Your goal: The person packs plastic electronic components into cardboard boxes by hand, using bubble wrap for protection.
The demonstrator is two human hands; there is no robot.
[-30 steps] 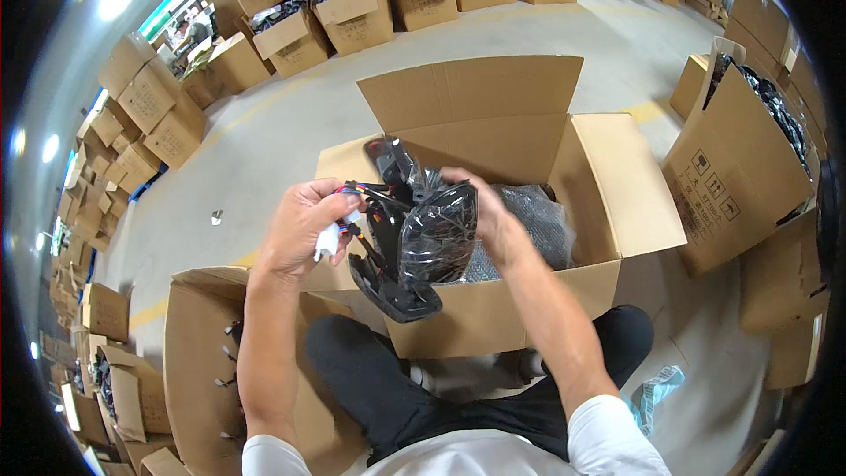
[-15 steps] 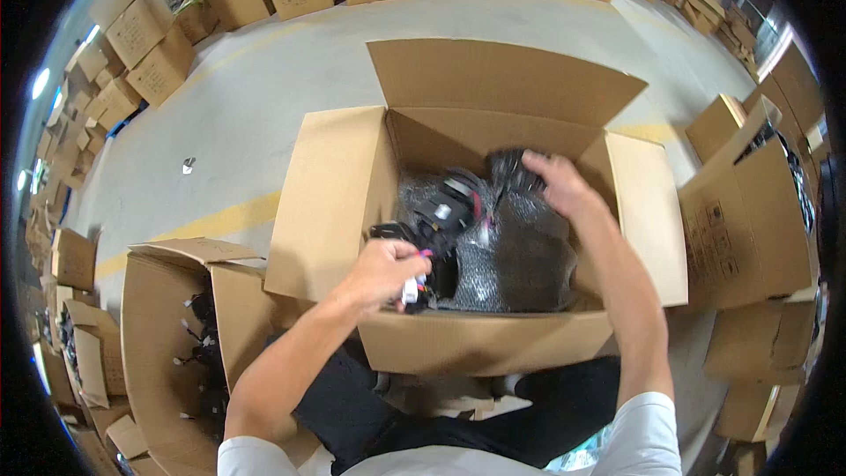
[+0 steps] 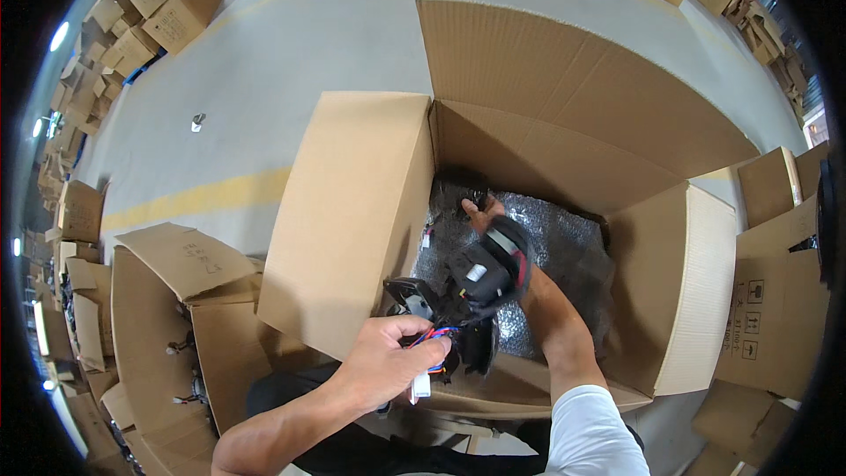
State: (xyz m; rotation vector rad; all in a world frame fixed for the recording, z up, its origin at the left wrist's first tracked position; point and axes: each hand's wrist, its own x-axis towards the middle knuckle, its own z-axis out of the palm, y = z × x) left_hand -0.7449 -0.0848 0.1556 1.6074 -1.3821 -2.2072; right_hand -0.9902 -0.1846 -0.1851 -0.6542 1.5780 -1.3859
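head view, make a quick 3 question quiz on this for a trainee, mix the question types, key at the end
1. Multiple choice: what does the person's left hand grip?
a) a carton flap
b) coloured wires
c) a trouser leg

2. True or false: the bubble wrap lies inside the large open carton.

3. Short answer: which of the person's hands is nearer to the carton's far wall?

Key: 1. b; 2. true; 3. the right hand.
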